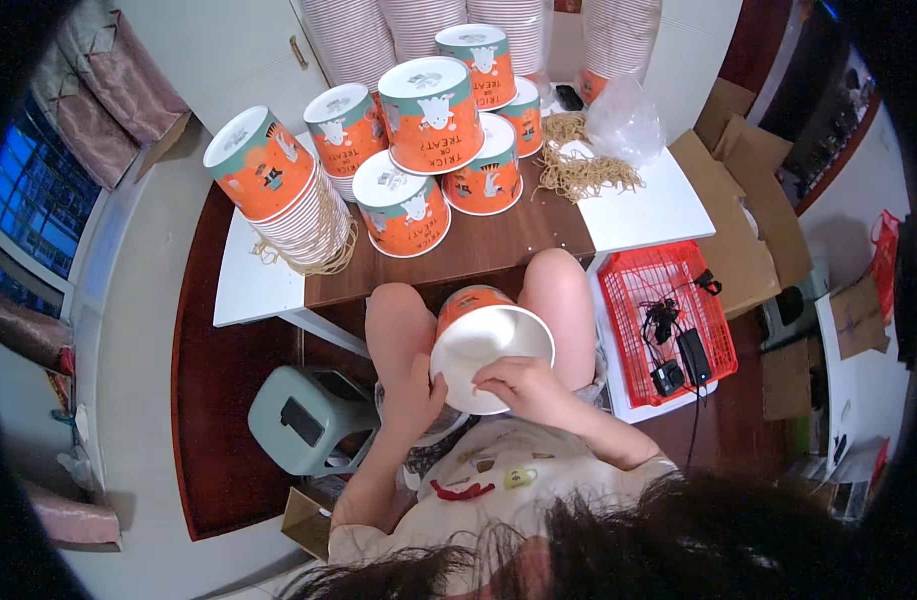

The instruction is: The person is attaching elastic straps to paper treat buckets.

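Cup: my orange paper cup [483, 340] sits over my lap, tipped so its white inside faces me.
Left hand: my left hand [418, 390] wraps its side to keep it steady.
Right hand: my right hand [513, 385] curls over the near rim, fingers pinching it.
Table: the table [498, 245] is just past the cup.
Stacks: about eight stacks [418, 120] stand there, bottoms up.
Bands: one pile of rubber bands [578, 165] lies right of the stacks.
Basket: one red basket [658, 310] is right of the cup.

Stacked white cups [418, 25] cut off by top edge. Held bucket [488, 345] base hidden; right hand [518, 385] fingertips concealed inside rim.
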